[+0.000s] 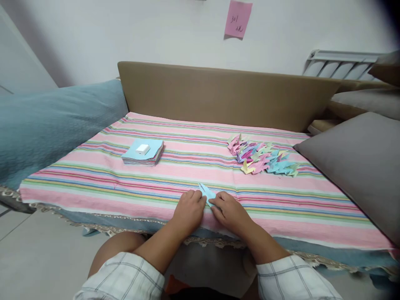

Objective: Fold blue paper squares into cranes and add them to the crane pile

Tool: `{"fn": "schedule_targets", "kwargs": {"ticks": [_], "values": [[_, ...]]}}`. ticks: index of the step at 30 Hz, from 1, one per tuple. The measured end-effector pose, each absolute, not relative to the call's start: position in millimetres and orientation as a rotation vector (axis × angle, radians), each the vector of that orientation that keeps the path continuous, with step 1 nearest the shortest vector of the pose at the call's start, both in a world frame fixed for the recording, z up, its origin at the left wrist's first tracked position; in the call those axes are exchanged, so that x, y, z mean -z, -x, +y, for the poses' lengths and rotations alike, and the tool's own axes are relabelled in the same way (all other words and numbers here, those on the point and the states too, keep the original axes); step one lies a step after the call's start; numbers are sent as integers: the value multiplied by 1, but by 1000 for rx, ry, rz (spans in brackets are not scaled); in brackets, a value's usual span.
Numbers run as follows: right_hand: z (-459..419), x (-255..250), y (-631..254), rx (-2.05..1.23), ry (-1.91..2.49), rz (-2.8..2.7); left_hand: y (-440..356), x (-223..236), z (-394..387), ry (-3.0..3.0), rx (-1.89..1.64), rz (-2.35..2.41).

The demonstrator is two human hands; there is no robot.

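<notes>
A partly folded piece of light blue paper (206, 192) lies on the striped cloth near the front edge, its narrow split points facing away from me. My left hand (191, 207) is closed on its left side, fingers curled and thumb toward the middle. From the right, my right hand (229, 209) pinches the paper between thumb and forefinger. The fingers cover the lower part of the folds. Beyond my right hand, folded paper cranes (261, 156) in pink, purple, yellow and blue lie in a pile.
A stack of square paper (153, 157) sits at left with a small white box (143, 149) on top. The striped cloth (187, 137) covers the seat. A brown backrest (218, 91) stands behind, a grey cushion (359, 166) at right, a blue armrest (62, 121) at left.
</notes>
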State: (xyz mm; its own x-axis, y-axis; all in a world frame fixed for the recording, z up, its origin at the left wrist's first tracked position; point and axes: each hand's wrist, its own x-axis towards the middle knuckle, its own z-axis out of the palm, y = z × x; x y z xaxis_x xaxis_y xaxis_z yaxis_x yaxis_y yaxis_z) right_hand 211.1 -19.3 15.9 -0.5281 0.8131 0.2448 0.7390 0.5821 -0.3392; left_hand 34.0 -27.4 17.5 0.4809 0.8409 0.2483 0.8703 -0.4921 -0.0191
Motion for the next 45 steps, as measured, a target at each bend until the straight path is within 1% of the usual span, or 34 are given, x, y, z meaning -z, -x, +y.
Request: {"fn": "schedule_targets", "kwargs": {"ticks": [4,10,13,16,19,22,26,29,34,38,45], "values": [[-21,-15,-209,-359,1287,-2424,-35,-16,-29,2620,391,-1557],[-6,-10,-217,-168,1157,-2428,-35,-15,-25,2618,494,-1564],[-2,-12,-222,-172,1089,-2486,-31,-8,-16,2638,607,-1478],[-2,-15,-223,-171,1121,-2492,-26,-1,-6,2724,673,-1306],[-3,-16,-222,-132,1164,-2458,-23,2,-1,2733,669,-1222],[-2,-16,-223,-124,1156,-2453,-23,-1,-2,2733,591,-1186],[2,-13,-223,-167,1108,-2484,-27,-11,-8,2802,482,-1250],[4,-12,-223,-165,1094,-2472,-30,-18,-14,2813,500,-1383],[6,-13,-225,-162,1070,-2465,-26,-21,-14,2843,624,-1585],[5,-12,-225,-185,1118,-2467,-19,-23,-7,2914,688,-1563],[4,-11,-222,-176,1117,-2439,-20,-27,-8,2880,582,-1490]]}}
